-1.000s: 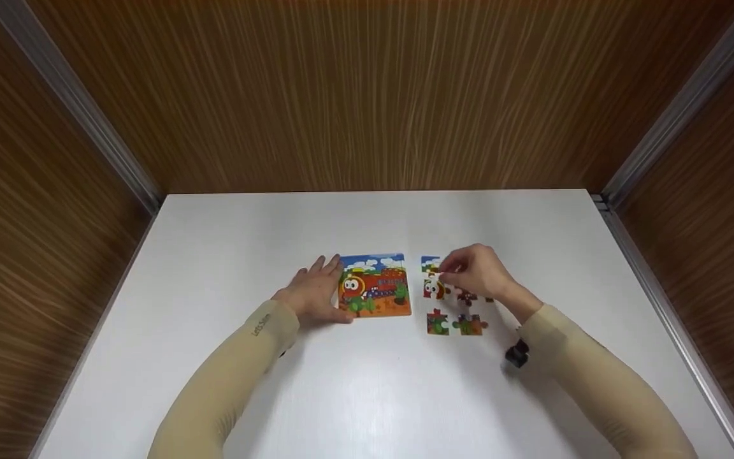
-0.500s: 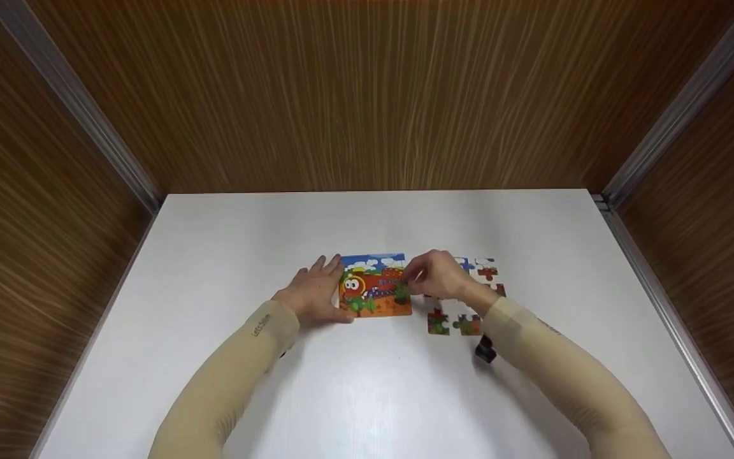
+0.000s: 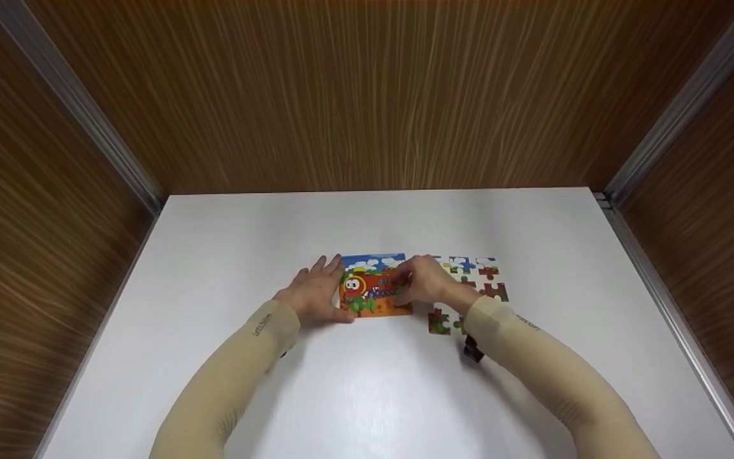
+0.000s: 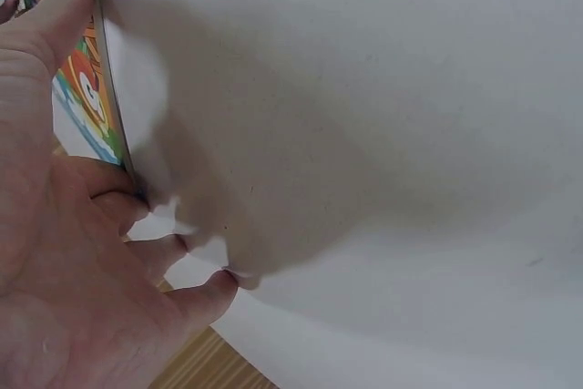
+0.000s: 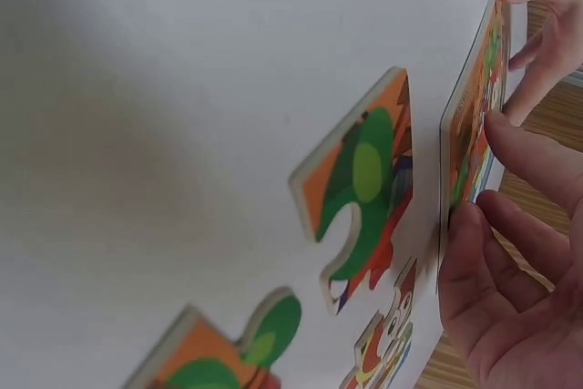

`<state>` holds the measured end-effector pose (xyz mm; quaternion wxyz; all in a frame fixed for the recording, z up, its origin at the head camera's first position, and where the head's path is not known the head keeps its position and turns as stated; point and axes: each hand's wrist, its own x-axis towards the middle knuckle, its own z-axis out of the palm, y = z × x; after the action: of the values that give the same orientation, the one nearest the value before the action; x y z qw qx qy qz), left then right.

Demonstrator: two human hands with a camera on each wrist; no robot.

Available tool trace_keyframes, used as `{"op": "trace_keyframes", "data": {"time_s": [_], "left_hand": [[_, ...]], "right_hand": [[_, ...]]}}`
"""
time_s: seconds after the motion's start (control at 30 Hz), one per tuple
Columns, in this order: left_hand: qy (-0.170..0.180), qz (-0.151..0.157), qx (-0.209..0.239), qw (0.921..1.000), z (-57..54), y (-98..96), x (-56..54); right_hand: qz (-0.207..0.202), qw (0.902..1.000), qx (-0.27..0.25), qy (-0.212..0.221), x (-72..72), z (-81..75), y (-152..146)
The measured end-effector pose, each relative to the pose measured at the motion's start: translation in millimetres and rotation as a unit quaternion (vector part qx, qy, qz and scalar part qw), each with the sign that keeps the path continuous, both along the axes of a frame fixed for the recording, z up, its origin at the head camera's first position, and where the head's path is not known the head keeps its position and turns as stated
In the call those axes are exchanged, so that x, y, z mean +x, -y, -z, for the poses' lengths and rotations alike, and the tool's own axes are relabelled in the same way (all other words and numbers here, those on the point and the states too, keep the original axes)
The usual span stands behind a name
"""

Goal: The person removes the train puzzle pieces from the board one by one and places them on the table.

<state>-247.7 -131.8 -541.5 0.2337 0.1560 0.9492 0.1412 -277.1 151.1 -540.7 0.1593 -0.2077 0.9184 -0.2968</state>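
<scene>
A colourful picture puzzle board (image 3: 367, 303) with a cartoon train lies flat on the white table. My left hand (image 3: 317, 294) rests spread at its left side, thumb at the near edge, other fingers by the left edge and table. My right hand (image 3: 427, 280) is over the board's right part. In the right wrist view, its thumb (image 5: 537, 157) and fingertips touch the board near its right edge, slightly apart, with no piece visible between them. Beside the board lie several loose puzzle pieces, including a green and orange corner piece (image 5: 369, 166) and one with the train's face (image 5: 387, 339).
More puzzle pieces, such as a cloud piece (image 3: 461, 263) and a red piece (image 3: 494, 292), lie in loose rows right of the board, partly under my right forearm. Brown wood-grain panels (image 3: 367, 95) enclose the white table (image 3: 367, 395) at the back and sides.
My right hand has moved left from above the loose pieces onto the board's right part, uncovering pieces at the upper right. The left hand and the board have stayed in place.
</scene>
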Motion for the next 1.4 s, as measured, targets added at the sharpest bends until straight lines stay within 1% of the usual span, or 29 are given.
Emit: {"op": "trace_keyframes", "data": {"time_s": [0.27, 0.47, 0.57, 0.8, 1.03, 1.2, 1.3, 1.4], "left_hand": [[-0.009, 0.024, -0.015, 0.9995, 1.9, -0.1, -3.5], [-0.010, 0.019, -0.008, 0.9997, 1.1, -1.7, -3.6], [-0.008, 0.016, -0.007, 0.9998, 0.9, -2.9, -3.7], [-0.006, 0.006, -0.005, 0.9999, 0.8, -2.0, -5.5], [-0.004, 0.005, -0.012, 0.9999, 4.0, 0.8, -4.3], [-0.011, 0.007, -0.023, 0.9997, 3.7, 0.5, -6.7], [-0.010, 0.005, -0.021, 0.9997, 4.1, -0.2, -7.1], [-0.007, 0.007, -0.020, 0.9998, 5.4, -0.7, -6.0]], "right_hand": [[0.015, 0.9995, 0.024, 0.016, 0.6, 3.8, 4.7], [0.034, 0.9983, 0.034, 0.034, 0.9, 2.7, 7.2], [0.040, 0.9977, 0.042, 0.035, 2.4, 2.1, 7.6], [0.034, 0.9982, 0.048, 0.010, 3.1, 0.8, 9.2], [0.024, 0.9982, 0.052, 0.017, 3.8, 2.8, 11.8], [0.021, 0.9986, 0.048, 0.012, 3.2, 1.5, 11.2], [0.032, 0.9985, 0.039, 0.023, 2.4, 0.8, 8.7], [0.035, 0.9983, 0.023, 0.040, 1.4, 1.3, 4.6]]}}
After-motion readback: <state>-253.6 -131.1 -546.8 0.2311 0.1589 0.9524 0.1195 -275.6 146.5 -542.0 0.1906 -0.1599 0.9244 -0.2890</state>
